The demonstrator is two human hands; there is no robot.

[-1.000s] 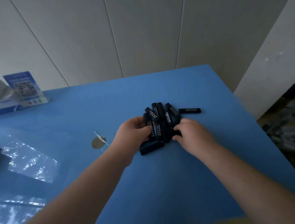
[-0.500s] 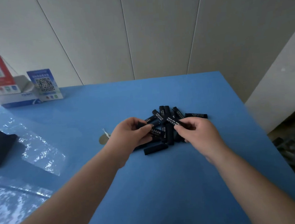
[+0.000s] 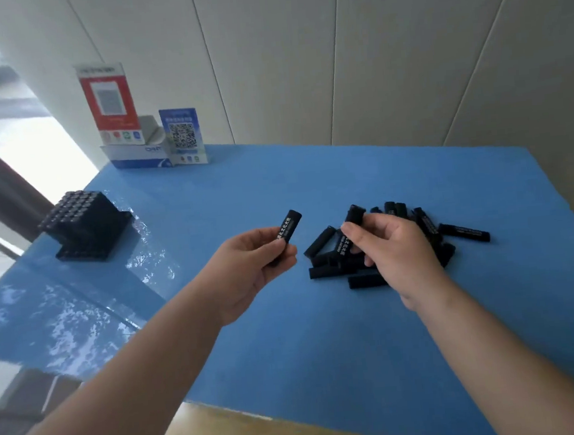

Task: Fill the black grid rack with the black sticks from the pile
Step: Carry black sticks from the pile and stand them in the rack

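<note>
black stick (image 3: pixel 288 226) pinched in the left hand (image 3: pixel 252 267) tilts up-right, another stick (image 3: pixel 353 215) gripped in the right hand's (image 3: pixel 398 255) fingers points up over the pile (image 3: pixel 337 258).

The short black plastic-looking sticks (image 3: pixel 329 248) look matt; the blue table top (image 3: pixel 322 334) turns glossy under clear film (image 3: pixel 79 302) at left.

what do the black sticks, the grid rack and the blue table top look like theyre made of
Short black sticks with white print: probably matte plastic, since they show an even dull surface with no glare.
Black grid rack: likely moulded plastic, slightly glossy on its top.
Blue table top: matte, perhaps foam or felt; a wrinkled clear film covers its left part and reflects light.
</note>
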